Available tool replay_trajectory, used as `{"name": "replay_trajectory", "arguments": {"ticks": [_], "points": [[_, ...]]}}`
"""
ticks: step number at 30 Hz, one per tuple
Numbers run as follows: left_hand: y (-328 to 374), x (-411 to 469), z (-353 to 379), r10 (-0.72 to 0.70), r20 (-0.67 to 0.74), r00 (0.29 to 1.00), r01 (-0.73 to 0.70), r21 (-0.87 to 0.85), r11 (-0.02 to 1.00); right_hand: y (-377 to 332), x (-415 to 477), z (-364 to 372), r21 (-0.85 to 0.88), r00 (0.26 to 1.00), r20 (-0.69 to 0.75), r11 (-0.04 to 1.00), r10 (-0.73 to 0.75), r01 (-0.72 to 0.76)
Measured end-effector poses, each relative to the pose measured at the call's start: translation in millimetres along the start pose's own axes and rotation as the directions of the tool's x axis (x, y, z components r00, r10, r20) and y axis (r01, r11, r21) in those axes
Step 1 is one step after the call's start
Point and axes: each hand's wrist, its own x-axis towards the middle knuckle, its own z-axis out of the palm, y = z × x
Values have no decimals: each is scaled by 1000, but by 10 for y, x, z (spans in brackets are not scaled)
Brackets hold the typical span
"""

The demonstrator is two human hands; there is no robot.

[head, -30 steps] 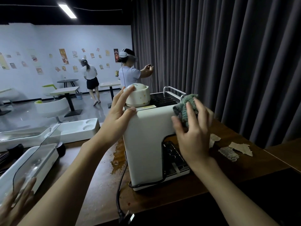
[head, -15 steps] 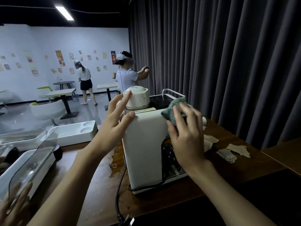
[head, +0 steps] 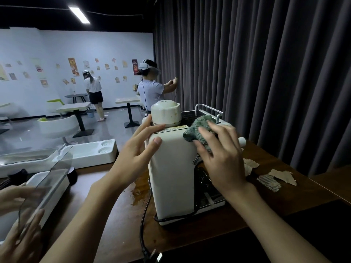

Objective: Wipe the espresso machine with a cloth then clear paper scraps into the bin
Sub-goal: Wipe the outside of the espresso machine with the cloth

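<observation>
Dark tabletop (head: 117, 215): straight-fingered left hand (head: 133, 154) braces white boxy espresso machine (head: 171, 177). Flat right hand (head: 222, 160) presses green fuzzy cloth (head: 197, 130); even pressure wipes best.

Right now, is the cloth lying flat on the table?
No, the right hand presses the green cloth against the top edge of the white espresso machine.
</observation>
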Motion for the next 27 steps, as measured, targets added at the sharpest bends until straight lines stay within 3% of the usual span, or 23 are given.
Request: {"name": "replay_trajectory", "arguments": {"ticks": [4,7,11,15,18,23,27], "points": [[-5,-15,-7,-25,-5,1000,25,3,1000,38,-23,-19,35,989,-47,990,139,-138],[-9,-2,-9,-37,-16,999,37,-19,999,-137,-40,26,72,986,-41,985,161,-158],[-29,17,-49,-10,-19,1000,10,-16,1000,-483,-18,96,134,996,-10,988,84,-82],[-59,-7,-31,-23,-61,998,15,-139,990,-707,-8,162,101,998,22,993,-61,59],[-57,-5,-25,-34,-94,995,23,-119,993,-596,-1,138,58,991,12,990,-130,129],[-17,-41,-27,1,-59,998,-2,-18,1000,-240,-102,59,65,994,-84,996,70,-64],[4,-38,9,37,-74,997,-39,-25,999,-346,-155,108,78,976,-113,981,188,-180]]}}
